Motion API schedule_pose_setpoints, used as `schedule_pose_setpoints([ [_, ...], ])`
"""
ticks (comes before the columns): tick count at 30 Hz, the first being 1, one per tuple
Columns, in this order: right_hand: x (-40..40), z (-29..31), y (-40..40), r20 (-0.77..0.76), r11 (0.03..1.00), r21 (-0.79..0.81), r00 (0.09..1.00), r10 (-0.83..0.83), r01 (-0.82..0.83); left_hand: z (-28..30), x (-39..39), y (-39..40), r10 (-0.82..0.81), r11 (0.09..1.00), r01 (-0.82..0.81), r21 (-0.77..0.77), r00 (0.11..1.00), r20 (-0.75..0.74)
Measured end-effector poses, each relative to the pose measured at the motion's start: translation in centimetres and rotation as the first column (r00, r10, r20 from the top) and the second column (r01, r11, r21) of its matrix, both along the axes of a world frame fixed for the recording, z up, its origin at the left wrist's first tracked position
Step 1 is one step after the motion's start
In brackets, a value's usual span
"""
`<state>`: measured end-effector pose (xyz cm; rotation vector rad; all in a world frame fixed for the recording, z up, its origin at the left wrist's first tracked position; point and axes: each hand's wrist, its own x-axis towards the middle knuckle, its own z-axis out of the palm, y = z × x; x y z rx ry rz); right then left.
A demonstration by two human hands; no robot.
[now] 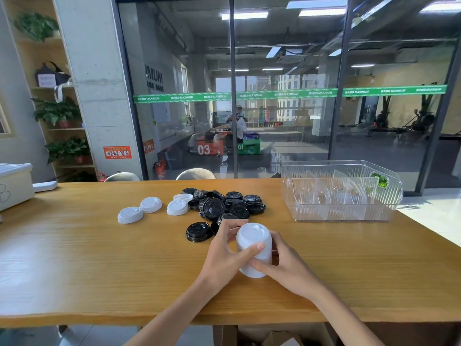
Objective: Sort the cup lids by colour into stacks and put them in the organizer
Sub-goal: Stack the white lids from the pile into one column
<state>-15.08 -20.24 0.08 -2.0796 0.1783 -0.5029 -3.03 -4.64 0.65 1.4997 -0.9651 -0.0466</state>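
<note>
Far left of the grip, three loose white lids (130,215) lie apart on the wooden surface (74,258), a fourth peeking from under the heap; if they are missed, the white stack goes into storage short. Just beyond and left of the grip, the black lids (224,204) form a loose heap, some tilted on one another, with one black lid (198,232) lying apart nearest the hands; a careless reach through here would likely scatter them or knock one off the edge. The left hand (224,255) wraps the tall white stack (254,249) with thumb across its front, and the right hand (284,265) cups it from the other side, so the grip is closed around the stack, held tilted just above the surface. The stack is tall and only friction-nested, so a loose squeeze or a tilt could let the lower lids slide out. Well to the right and beyond the grip stands the clear organizer (341,213), its upright dividers forming slots in which no lids are visible; a green clip sits on its far right wall. A stack lowered crookedly could catch a divider and spill.
</note>
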Motion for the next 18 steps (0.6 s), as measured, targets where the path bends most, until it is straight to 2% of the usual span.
schedule_pose_setpoints([
  [4, 0.08, -0.1, -0.03, -0.005, 1.0, -0.003, 1.0, 0.009, -0.009, -0.09, 0.11, -0.04, 0.021, 1.0, -0.021, -0.002, 1.0, 0.011],
  [11, 0.21, -0.29, -0.21, -0.009, 1.0, -0.016, 1.0, 0.017, -0.017, 0.07, 0.17, -0.04, 0.007, 0.996, -0.017, 0.086, 0.994, 0.106],
  [18, 0.22, -0.17, 0.04, -0.01, 1.0, -0.014, 1.0, -0.004, 0.003, 0.18, 0.14, 0.74, -0.078, 0.986, 0.074, 0.147, 0.997, 0.021],
])
